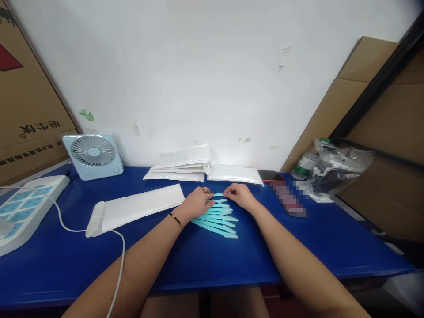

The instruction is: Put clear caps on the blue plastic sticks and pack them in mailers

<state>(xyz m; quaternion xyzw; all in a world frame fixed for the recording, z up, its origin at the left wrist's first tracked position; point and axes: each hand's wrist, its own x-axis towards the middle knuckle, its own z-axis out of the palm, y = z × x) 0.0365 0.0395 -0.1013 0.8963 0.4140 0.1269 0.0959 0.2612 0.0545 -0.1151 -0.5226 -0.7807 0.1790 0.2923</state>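
Observation:
Several turquoise eyebrow razors (pixel 220 218) with paler tips lie fanned out on the blue table, handles converging at the left. My left hand (pixel 198 204) rests over their handle ends with curled fingers, its thumb and index finger at the farthest razor (pixel 218 194). At the other end of that same razor, my right hand (pixel 241 195) pinches the tip between thumb and fingers. Part of the handles is hidden under my left hand. Just left of my left hand lies a long white padded pouch (pixel 139 207).
Stacked white pouches (pixel 180 164) and one more pouch (pixel 235 173) sit by the wall. A blue fan (pixel 94 154), a power strip (pixel 29 212) and a white cable (pixel 123 251) occupy the left. On the right are a phone (pixel 272 176), a bottle (pixel 304 165) and a plastic bag (pixel 341 163).

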